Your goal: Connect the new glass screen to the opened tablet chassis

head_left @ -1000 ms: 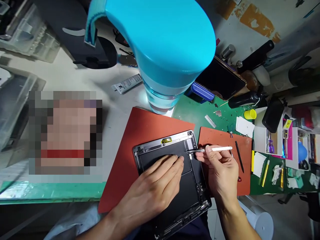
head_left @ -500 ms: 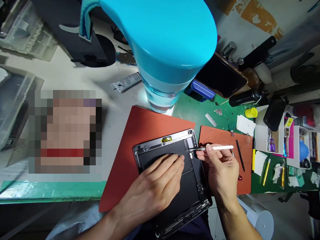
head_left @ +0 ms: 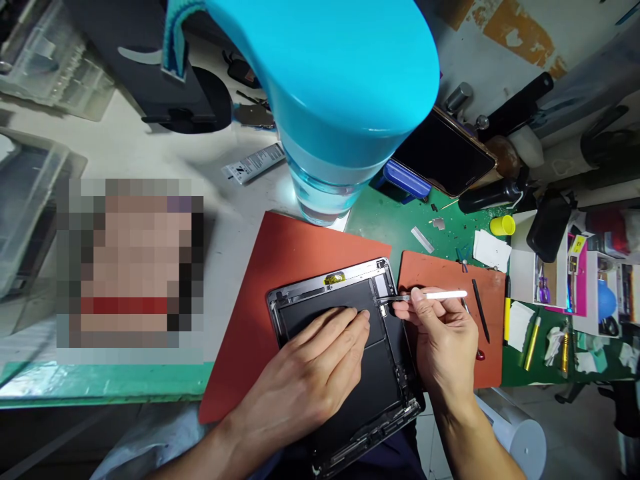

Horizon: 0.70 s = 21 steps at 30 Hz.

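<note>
An opened tablet shell (head_left: 320, 300) with black battery cells lies on a red mat (head_left: 270, 280), its lower end over the bench edge. My left hand (head_left: 310, 380) lies flat on the battery with fingers stretched out, pressing it down. My right hand (head_left: 440, 340) pinches a white-handled metal spudger (head_left: 435, 295). Its thin tip touches the tablet's inside near the upper right corner, beside a small white connector.
A big turquoise lamp head (head_left: 325, 87) hangs over the bench. A second red mat (head_left: 450, 280), a black pen (head_left: 480, 310), a phone (head_left: 440, 153), a yellow cap (head_left: 501, 225), small tools and boxes crowd the right. Clear plastic bins (head_left: 30, 187) sit left.
Almost nothing has moved. The view has shifted slightly; both hands keep their places on the tablet and the tool.
</note>
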Each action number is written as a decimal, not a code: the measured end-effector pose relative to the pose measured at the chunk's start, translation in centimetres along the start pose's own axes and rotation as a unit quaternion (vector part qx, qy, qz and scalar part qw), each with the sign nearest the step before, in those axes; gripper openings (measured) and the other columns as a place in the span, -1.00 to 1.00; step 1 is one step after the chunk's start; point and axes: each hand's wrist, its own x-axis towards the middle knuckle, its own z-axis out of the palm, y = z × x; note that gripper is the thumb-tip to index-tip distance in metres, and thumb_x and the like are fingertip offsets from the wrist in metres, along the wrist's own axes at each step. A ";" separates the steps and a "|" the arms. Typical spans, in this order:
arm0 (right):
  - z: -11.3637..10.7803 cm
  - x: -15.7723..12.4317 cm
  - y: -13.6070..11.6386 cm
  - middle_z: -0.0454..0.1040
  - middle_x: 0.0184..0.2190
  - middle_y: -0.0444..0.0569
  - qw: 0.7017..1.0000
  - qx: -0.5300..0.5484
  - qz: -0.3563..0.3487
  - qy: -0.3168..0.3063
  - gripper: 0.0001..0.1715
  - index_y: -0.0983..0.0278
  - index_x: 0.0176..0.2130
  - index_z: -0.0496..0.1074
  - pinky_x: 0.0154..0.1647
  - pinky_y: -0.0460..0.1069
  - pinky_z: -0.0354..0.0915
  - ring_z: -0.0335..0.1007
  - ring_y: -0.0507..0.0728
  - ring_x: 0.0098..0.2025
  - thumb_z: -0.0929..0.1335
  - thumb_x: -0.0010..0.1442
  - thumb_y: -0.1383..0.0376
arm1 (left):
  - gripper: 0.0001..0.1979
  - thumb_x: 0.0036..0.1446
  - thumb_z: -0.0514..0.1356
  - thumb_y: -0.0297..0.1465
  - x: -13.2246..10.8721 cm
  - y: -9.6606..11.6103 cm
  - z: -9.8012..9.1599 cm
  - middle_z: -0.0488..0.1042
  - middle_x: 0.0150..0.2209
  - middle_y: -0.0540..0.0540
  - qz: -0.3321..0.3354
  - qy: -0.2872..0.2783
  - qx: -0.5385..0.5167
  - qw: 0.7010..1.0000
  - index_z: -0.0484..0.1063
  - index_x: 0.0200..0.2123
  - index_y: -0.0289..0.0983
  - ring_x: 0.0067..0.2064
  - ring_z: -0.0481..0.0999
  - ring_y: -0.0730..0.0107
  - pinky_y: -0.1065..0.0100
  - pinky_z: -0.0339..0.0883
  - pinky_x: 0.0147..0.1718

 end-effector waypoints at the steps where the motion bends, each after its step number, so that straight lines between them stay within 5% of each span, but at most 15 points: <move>1: 0.0 0.0 0.0 0.70 -0.38 -0.06 1.000 0.002 0.000 0.001 -0.73 0.29 -0.23 0.61 -0.28 -0.02 0.67 0.72 0.14 -0.37 0.64 0.16 0.23 | -0.60 0.31 0.26 -0.53 0.0 0.0 0.0 0.58 0.21 -0.32 0.000 0.000 0.000 1.000 0.50 0.19 -0.52 0.22 0.56 0.01 0.06 0.49 0.21; 21: 0.4 -0.2 -0.2 0.68 -0.37 -0.06 1.000 0.011 0.011 0.019 -0.69 0.31 -0.25 0.63 -0.28 -0.04 0.66 0.70 0.12 -0.38 0.66 0.11 0.21 | -0.61 0.31 0.25 -0.54 0.0 -0.1 -0.1 0.58 0.21 -0.33 -0.004 0.002 -0.015 1.000 0.51 0.18 -0.51 0.23 0.56 0.01 0.05 0.49 0.23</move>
